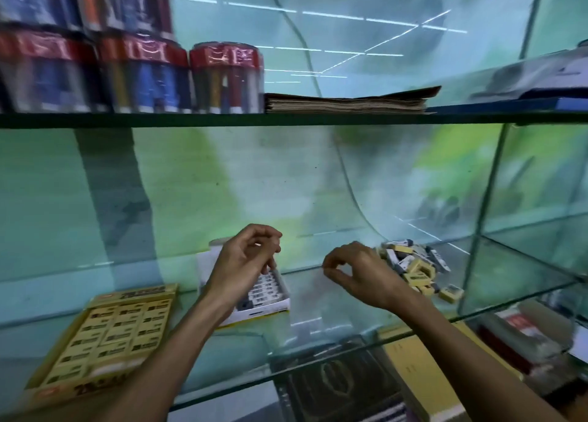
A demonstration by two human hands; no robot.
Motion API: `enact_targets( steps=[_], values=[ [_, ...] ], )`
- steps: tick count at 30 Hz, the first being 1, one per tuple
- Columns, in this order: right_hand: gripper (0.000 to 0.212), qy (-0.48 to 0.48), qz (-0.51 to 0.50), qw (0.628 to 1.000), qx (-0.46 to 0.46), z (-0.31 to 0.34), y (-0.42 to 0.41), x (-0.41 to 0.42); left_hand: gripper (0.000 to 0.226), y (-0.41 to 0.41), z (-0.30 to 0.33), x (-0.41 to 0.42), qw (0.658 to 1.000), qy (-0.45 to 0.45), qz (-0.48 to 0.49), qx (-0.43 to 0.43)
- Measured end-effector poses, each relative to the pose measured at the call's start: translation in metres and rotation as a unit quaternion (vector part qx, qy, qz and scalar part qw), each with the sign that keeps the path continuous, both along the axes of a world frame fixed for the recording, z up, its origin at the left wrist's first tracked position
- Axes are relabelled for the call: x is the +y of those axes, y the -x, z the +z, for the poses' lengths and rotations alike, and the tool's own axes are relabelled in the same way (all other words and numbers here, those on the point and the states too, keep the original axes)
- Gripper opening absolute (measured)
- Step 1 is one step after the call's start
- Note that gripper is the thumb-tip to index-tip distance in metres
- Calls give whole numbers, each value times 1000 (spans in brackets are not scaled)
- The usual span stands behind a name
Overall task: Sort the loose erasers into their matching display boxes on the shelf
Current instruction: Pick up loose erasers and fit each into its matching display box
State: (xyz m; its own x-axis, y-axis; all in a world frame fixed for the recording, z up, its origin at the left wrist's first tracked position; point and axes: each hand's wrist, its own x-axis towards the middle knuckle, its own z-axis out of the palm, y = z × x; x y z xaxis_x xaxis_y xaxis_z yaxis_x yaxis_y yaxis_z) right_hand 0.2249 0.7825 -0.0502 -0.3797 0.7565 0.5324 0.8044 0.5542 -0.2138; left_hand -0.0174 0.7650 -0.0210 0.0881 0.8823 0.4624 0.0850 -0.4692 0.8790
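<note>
loose yellow and white erasers (416, 267) remain piled; both boxes part-filled; left hand (246, 256) and right hand (359, 272) fingers curled, empty.

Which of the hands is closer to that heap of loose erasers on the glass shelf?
The right hand. It hovers just beside the eraser heap, at its left edge. The left hand is farther left, over the white box of erasers.

Both bare forearms reach forward, hands raised side by side, apart. Left hand (245, 258) fingers loosely curled, tips pointing down, nothing clearly held. Right hand (356, 272) fingers curled, thumb near forefinger, seemingly empty.
</note>
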Motion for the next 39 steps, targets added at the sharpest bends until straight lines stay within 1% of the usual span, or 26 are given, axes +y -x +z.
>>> enact_targets(
  steps=[4,6,10,12,13,14,15,16,17,18,19,23,25,27,28,31,32,33,35,37,39],
  values=[
    [26,8,-148,986,-73,-4,-46,8,8,-29,-8,10,998,17,-27,49],
    [32,25,-198,973,-118,-7,-60,9,7,-41,-11,14,997,22,-30,68],
    [41,17,-236,956,-175,-13,-70,10,7,-56,-15,17,995,21,-41,85],
    [36,9,-238,953,-186,-13,-70,11,7,-58,-15,17,995,18,-37,92],
    [32,7,-233,957,-174,-12,-69,12,8,-57,-15,17,994,16,-35,98],
    [27,17,-223,964,-141,-10,-67,10,8,-56,-15,18,994,14,-32,104],
    [22,41,-201,975,-80,-6,-65,8,8,-54,-15,19,993,12,-29,110],
    [16,79,-166,983,18,-1,-64,5,9,-52,-15,19,993,10,-25,116],
    [11,132,-121,975,131,3,-62,2,9,-50,-15,19,992,8,-22,122],
    [8,190,-78,952,228,9,-58,-2,9,-49,-15,20,992,6,-19,128],
    [8,232,-46,929,286,14,-54,-5,8,-47,-15,20,991,5,-16,133],
    [11,311,59,859,402,20,-38,-9,5,-43,-11,17,990,9,-24,140],
    [11,343,97,827,435,20,-28,-9,6,-42,-10,14,989,1,-33,144],
    [13,362,127,808,447,20,-19,-10,7,-42,-9,10,987,-8,-39,153],
    [15,365,137,804,448,21,-15,-11,7,-41,-9,9,987,-11,-40,155],
    [17,351,143,818,433,23,-4,-13,6,-37,-8,9,989,-2,-36,144],
    [16,330,134,833,424,23,-1,-15,6,-34,-9,9,991,7,-35,132],
    [15,295,121,856,408,23,2,-17,7,-32,-9,9,993,20,-35,111],
    [9,194,85,909,359,22,7,-20,10,-27,-8,10,996,50,-36,61],
    [13,67,65,953,289,20,12,-22,11,-23,-8,11,996,70,-30,37],
    [19,-49,94,975,196,18,15,-19,11,-20,-9,13,996,74,-27,34]
  ],
)
